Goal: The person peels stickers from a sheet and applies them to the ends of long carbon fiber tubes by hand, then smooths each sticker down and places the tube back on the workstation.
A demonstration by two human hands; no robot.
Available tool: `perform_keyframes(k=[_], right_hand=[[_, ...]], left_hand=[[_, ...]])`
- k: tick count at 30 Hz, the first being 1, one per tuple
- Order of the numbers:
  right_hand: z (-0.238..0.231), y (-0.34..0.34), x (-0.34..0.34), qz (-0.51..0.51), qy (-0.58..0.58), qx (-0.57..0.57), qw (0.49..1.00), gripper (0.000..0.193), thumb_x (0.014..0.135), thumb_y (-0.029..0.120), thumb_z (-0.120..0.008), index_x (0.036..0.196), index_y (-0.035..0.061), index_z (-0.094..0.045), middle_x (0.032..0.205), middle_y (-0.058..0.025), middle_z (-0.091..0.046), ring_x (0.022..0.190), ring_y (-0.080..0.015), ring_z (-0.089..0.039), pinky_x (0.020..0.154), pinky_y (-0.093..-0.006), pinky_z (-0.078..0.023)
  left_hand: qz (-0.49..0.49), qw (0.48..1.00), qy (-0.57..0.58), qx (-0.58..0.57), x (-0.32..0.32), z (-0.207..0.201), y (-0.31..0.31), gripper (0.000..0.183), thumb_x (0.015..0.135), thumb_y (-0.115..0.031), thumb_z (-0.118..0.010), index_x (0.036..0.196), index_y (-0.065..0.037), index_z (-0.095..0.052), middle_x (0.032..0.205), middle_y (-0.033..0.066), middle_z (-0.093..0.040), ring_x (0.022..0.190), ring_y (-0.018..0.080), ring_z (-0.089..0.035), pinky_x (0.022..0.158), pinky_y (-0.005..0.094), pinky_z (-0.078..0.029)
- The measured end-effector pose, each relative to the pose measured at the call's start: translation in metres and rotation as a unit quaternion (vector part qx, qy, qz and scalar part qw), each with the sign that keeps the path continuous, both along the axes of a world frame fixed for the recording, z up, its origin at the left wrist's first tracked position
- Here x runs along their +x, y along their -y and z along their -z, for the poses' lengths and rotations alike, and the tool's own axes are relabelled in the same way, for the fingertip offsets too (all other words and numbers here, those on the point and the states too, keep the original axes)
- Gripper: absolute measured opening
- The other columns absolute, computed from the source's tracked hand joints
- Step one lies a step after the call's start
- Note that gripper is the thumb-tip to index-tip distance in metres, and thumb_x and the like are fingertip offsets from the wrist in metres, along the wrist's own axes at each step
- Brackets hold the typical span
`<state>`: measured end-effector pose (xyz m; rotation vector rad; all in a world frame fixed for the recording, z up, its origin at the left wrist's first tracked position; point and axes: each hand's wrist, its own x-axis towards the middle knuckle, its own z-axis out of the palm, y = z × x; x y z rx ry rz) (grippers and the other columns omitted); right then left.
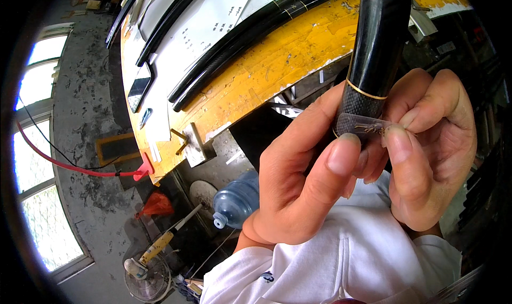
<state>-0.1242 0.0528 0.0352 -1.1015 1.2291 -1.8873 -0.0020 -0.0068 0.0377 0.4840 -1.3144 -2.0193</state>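
A black glossy tube (381, 43) with a woven carbon pattern and a thin gold ring (367, 92) near its lower end rises in front of me. My left hand (298, 171) is closed around that lower end, its thumb lying along the near side. A small clear film strip (349, 124) with fine gold-brown markings lies across the tube just below the ring. My right hand (432, 149) pinches the strip's right end between thumb and fingertips. Part of the tube's end is hidden behind my fingers.
Several more black tubes (229, 48) lie on white paper (213, 16) on the worn yellow table (314, 43). A phone (140, 88) and a metal block (193, 144) sit near its left end. Below are a blue water jug (237, 200), a fan (149, 277) and a red hose (80, 168).
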Motion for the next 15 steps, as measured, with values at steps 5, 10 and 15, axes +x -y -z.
perform_keyframes(k=[5, 10, 15], right_hand=[[-0.003, -0.001, 0.012, 0.059, 0.020, 0.021, 0.998, 0.014, 0.087, 0.004, -0.052, 0.094, 0.0039, -0.039, 0.081, -0.0110, -0.051, 0.051, -0.0076, -0.051, 0.044, -0.0196, -0.043], [0.007, 0.000, 0.013, 0.057, 0.037, -0.018, 0.997, 0.014, 0.087, 0.004, -0.052, 0.093, 0.0029, -0.039, 0.081, -0.0116, -0.051, 0.050, -0.0081, -0.051, 0.045, -0.0194, -0.043], [0.003, 0.002, 0.002, 0.009, 0.019, -0.021, 1.000, 0.014, 0.086, 0.003, -0.052, 0.093, 0.0026, -0.039, 0.081, -0.0115, -0.051, 0.050, -0.0084, -0.050, 0.046, -0.0195, -0.043]], left_hand=[[-0.003, 1.000, 0.014, -0.021, 0.000, -0.003, 0.001, 0.050, 0.099, -0.026, -0.047, 0.136, 0.007, -0.040, 0.082, 0.0032, -0.057, 0.066, 0.0044, -0.046, 0.056, 0.0173, -0.035], [-0.006, 0.999, 0.019, -0.031, 0.000, -0.002, 0.000, 0.047, 0.100, -0.024, -0.045, 0.135, 0.007, -0.041, 0.080, 0.0028, -0.057, 0.064, 0.0038, -0.045, 0.055, 0.0167, -0.034], [-0.002, 0.999, 0.024, -0.022, 0.002, -0.001, 0.001, 0.045, 0.100, -0.024, -0.045, 0.133, 0.006, -0.043, 0.080, 0.0024, -0.056, 0.063, 0.0033, -0.044, 0.055, 0.0166, -0.034]])
